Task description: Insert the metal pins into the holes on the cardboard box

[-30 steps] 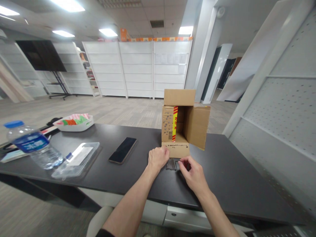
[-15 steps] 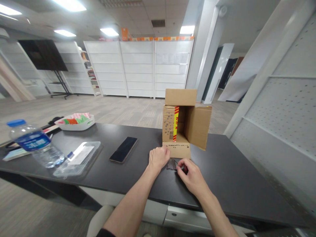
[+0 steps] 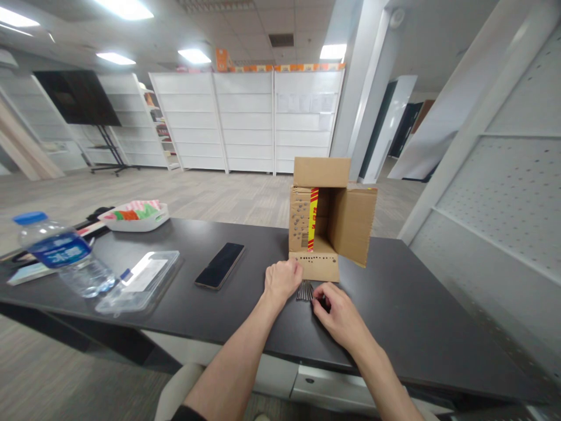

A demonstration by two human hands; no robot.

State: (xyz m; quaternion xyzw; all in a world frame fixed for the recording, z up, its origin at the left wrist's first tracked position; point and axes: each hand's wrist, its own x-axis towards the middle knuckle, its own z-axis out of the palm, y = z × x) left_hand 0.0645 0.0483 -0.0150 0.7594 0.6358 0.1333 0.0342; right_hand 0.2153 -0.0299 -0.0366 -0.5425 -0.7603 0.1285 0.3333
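Observation:
A cardboard box (image 3: 357, 225) stands with its flaps open towards me; rows of small dark holes run across its lower flap (image 3: 318, 270). My left hand (image 3: 283, 278) is closed at the left edge of this flap, and its fingertips are hidden, so what they hold is unclear. Several thin metal screws (image 3: 304, 291) lie fanned side by side on the table just in front of the flap. At their right end, my right hand (image 3: 335, 307) has thumb and forefinger bent together on the outermost one. Round grey heads dot the box's left flap (image 3: 300, 219).
On the dark table (image 3: 416, 316), a phone (image 3: 220, 266) lies left of my hands. Farther left are a clear plastic case (image 3: 140, 280), a tilted water bottle (image 3: 65, 254) and a white basket (image 3: 135, 222) with colourful contents. A white perforated panel (image 3: 508, 193) rises at the right.
My right hand has shifted slightly left, its fingertips closer to the end of the screw row. The left hand stays at the flap.

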